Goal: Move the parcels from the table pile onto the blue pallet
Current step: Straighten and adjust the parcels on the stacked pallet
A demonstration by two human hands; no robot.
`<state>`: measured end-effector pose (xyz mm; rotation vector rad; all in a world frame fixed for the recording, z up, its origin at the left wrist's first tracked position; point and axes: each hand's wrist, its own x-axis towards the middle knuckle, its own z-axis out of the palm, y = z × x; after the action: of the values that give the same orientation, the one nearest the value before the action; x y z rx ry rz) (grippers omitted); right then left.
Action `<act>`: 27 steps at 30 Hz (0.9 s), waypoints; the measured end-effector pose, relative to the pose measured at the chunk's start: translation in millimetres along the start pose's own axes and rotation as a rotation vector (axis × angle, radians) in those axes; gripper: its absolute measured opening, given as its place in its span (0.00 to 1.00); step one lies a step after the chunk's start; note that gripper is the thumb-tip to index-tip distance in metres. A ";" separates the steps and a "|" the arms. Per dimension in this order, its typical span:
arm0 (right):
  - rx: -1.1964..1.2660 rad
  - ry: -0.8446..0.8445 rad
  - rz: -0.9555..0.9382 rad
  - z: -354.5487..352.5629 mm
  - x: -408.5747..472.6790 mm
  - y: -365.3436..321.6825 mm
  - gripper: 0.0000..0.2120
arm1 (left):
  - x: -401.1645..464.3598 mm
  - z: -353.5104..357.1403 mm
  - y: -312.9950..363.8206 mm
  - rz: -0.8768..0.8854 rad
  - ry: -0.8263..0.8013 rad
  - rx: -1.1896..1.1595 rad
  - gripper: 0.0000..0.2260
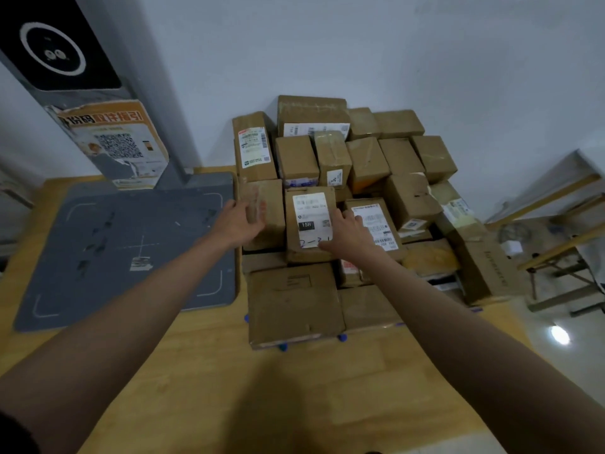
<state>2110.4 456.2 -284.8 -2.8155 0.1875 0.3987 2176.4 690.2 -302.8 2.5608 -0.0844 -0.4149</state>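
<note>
Several brown cardboard parcels are stacked in a pile [360,165] against the wall. Blue corners of the pallet [342,338] peek out under the front boxes. A parcel with a white "15H" label [311,224] stands at the front middle of the pile. My left hand [240,222] reaches beside its left side with fingers spread, in front of a plain box [265,198]. My right hand [347,232] rests on the labelled parcel's right edge, fingers straight, and partly covers the neighbouring labelled box [376,221].
A grey scanning mat [131,250] lies on the wooden table [262,388] to the left, with a grey post carrying a QR-code sticker [121,145] behind it. A wooden frame [556,257] stands on the floor at the right.
</note>
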 end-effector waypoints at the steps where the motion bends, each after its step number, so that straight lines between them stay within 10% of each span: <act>1: -0.015 0.009 0.010 -4.6 -4.5 3.1 0.36 | -2.9 -2.2 4.7 0.029 0.000 0.040 0.26; 12: -0.088 -0.111 0.152 -33.7 -54.8 112.2 0.21 | -47.3 57.1 137.4 0.442 -0.048 0.221 0.12; 17: -0.034 -0.178 0.072 -21.7 -48.5 151.5 0.23 | -62.3 116.1 163.6 0.337 -0.311 0.332 0.06; 27: 0.126 -0.155 -0.066 5.6 -29.7 174.6 0.32 | -73.4 167.4 166.4 0.249 -0.082 0.450 0.08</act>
<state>2051.4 294.7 -327.9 -2.6452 0.0833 0.5668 2058.8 474.6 -330.8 2.9175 -0.5793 -0.4438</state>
